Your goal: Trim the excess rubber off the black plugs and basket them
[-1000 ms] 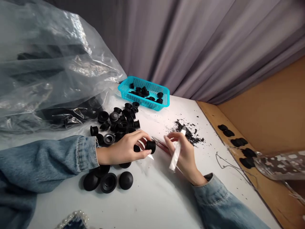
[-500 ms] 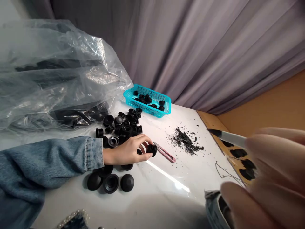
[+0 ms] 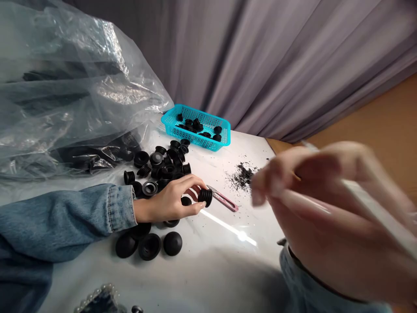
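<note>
My left hand (image 3: 174, 198) pinches a black ribbed rubber plug (image 3: 205, 197) between thumb and fingers, just above the white table. Right beside it lie pink-handled thread snips (image 3: 224, 201). Close to the camera at the right, my right hand (image 3: 325, 208) is blurred, its fingers closed round a slim white tool (image 3: 379, 213). Most of that tool is behind the fingers, and its tip is not clear now. Many black plugs (image 3: 167, 170) lie in a heap behind my left hand. Domed black caps (image 3: 172, 243) sit nearer to me.
A turquoise mesh basket (image 3: 195, 141) with several black pieces stands at the back. Black shavings (image 3: 241, 176) are scattered on the table (image 3: 208, 265). A large clear plastic bag (image 3: 81, 100) with dark contents fills the left, and a grey curtain (image 3: 260, 65) hangs behind.
My right hand has swung left and turned, so the white tool now points away and its dark tip no longer shows. My left hand keeps the plug, almost unmoved. The view has shifted slightly.
</note>
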Tool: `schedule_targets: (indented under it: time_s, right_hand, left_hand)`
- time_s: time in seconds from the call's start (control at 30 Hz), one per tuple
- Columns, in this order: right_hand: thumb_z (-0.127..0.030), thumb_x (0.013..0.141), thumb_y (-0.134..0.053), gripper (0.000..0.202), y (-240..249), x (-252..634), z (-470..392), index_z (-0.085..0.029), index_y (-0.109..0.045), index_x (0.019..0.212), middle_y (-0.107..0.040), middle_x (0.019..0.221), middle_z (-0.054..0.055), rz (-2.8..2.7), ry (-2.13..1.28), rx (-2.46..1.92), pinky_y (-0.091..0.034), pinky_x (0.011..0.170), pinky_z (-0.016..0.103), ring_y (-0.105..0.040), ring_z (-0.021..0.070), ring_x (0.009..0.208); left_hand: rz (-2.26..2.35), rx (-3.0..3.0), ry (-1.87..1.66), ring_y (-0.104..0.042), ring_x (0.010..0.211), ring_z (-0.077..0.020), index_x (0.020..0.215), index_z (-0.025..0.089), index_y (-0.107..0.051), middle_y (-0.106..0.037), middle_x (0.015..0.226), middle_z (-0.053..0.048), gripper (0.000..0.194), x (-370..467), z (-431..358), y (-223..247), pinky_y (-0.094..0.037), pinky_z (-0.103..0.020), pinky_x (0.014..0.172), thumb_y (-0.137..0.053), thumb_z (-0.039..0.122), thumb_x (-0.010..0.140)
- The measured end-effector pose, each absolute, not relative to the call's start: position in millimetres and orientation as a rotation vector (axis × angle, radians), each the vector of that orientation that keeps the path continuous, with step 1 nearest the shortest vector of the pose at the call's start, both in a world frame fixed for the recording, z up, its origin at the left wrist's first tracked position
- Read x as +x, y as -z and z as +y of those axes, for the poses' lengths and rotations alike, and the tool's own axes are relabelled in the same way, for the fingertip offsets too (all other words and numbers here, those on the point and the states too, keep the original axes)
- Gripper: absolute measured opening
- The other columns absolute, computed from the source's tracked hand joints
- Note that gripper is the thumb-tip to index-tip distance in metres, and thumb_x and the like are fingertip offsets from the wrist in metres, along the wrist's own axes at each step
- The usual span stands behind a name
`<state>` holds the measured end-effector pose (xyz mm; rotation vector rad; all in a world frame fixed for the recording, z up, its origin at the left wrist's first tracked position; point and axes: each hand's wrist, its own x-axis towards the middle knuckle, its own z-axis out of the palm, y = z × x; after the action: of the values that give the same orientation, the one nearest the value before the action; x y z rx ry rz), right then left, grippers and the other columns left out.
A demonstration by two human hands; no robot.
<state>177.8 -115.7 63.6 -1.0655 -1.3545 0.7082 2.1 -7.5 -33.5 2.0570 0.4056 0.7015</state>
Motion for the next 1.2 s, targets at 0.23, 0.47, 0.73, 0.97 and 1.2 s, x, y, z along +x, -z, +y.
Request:
schedule_targets:
  time_s: [0.23, 0.47, 0.73, 0.97, 1.2]
  right_hand:
    - [-0.034, 0.074, -0.070, 0.039, 2, 181, -90, -0.023, -0.033, 0.069, -0.062, 0.072, -0.001, -1.263, -1.107, -1.351, -0.041, 0.059, 0.028, -0.054, 0.0127, 0.062]
    - [-0.025, 0.070, -0.074, 0.038, 15, 180, -90, -0.022, -0.036, 0.069, -0.064, 0.075, -0.001, -0.988, -1.412, -1.137, -0.044, 0.062, 0.027, -0.057, 0.0125, 0.065]
    - [-0.015, 0.074, -0.069, 0.033, 20, 182, -88, -0.021, -0.036, 0.068, -0.064, 0.073, -0.002, -0.889, -1.534, -0.942, -0.043, 0.063, 0.025, -0.056, 0.0105, 0.065]
    - [-0.016, 0.074, -0.069, 0.035, 21, 181, -89, -0.022, -0.035, 0.069, -0.065, 0.074, -0.001, -0.910, -1.520, -0.987, -0.044, 0.062, 0.025, -0.057, 0.0106, 0.064]
    - [-0.015, 0.079, -0.063, 0.034, 33, 181, -94, -0.025, -0.031, 0.070, -0.065, 0.080, 0.002, -1.332, -0.857, -1.130, -0.049, 0.063, 0.034, -0.061, 0.0162, 0.070]
  left_hand:
    - [0.343, 2.162, -0.849, -0.058, 0.075, -0.0126, 0.098, 0.015, -0.055, -0.058, 0.090, -0.004, 0.023, 2, -8, 36, -0.053, -0.024, 0.068, -0.060, 0.020, 0.076]
    - [0.369, 2.112, -0.758, -0.060, 0.076, -0.0131, 0.097, 0.016, -0.056, -0.059, 0.092, -0.004, 0.023, 4, -8, 34, -0.054, -0.024, 0.068, -0.061, 0.018, 0.075]
    - [0.396, 1.937, -0.648, -0.065, 0.081, -0.0136, 0.098, 0.016, -0.055, -0.057, 0.095, -0.004, 0.019, 6, -7, 33, -0.056, -0.025, 0.075, -0.058, 0.019, 0.079]
    - [0.366, 2.054, -0.699, -0.063, 0.075, -0.0111, 0.098, 0.016, -0.054, -0.055, 0.093, -0.003, 0.023, 5, -9, 35, -0.056, -0.022, 0.070, -0.060, 0.016, 0.076]
    - [0.525, 1.791, -0.599, -0.065, 0.086, -0.0149, 0.103, 0.018, -0.049, -0.061, 0.096, -0.003, 0.028, 7, -7, 34, -0.056, -0.026, 0.076, -0.061, 0.024, 0.079]
